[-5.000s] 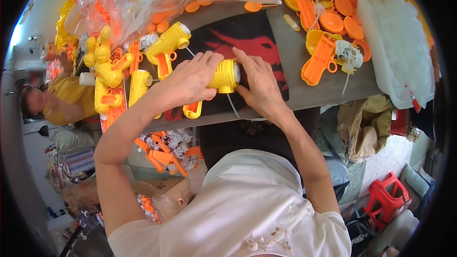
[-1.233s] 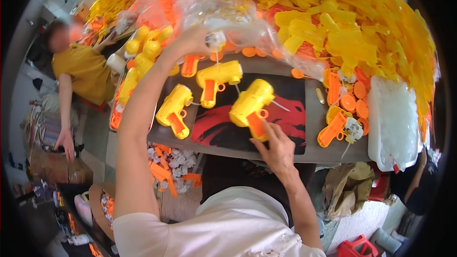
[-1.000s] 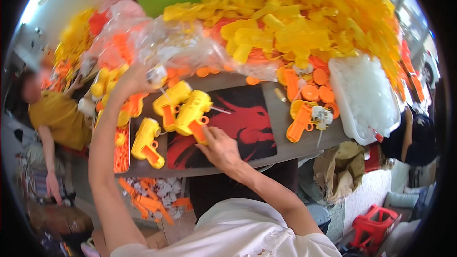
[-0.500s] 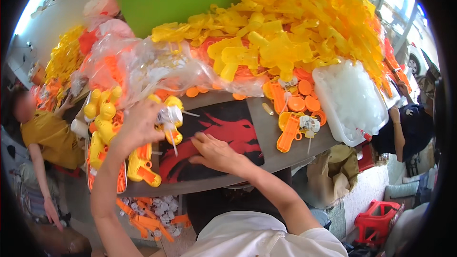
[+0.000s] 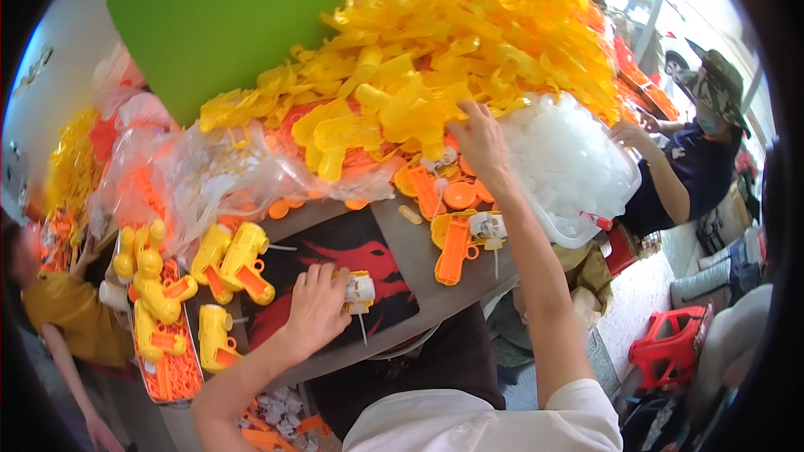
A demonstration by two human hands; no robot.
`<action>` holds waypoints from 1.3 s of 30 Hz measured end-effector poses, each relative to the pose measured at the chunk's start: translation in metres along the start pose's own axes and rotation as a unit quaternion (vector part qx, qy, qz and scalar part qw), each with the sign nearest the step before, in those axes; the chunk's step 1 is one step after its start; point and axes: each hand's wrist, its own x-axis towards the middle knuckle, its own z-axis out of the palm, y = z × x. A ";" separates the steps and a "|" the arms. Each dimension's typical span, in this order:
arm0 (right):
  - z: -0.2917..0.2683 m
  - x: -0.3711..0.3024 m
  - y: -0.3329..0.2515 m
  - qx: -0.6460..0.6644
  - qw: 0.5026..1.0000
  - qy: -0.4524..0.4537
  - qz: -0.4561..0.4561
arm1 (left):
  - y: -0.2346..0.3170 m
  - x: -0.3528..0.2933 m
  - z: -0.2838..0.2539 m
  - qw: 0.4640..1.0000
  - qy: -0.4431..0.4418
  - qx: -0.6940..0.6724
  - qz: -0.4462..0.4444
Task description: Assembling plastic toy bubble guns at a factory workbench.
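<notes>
My left hand is closed on a toy gun half, a yellow shell with a white mechanism and a thin white rod sticking out. It rests over the black mat with a red pattern. My right hand reaches to the near edge of the heap of translucent yellow shells; its fingers are apart, and nothing shows in them. To its near side lies another toy gun half, orange and yellow with a white mechanism, by some orange round caps.
Several yellow toy guns lie left of the mat, some over a tray of orange parts. A white tub of clear parts stands at right. Behind are a green board and plastic bags. Co-workers sit at both sides.
My left hand has come down onto the mat with the toy gun half. My right hand has left the mat and stretched up to the yellow heap. The view has turned.
</notes>
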 end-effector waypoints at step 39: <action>-0.016 0.209 0.053 -0.186 0.971 0.151 0.027 | 0.012 -0.021 0.032 0.995 0.086 -0.005 -0.051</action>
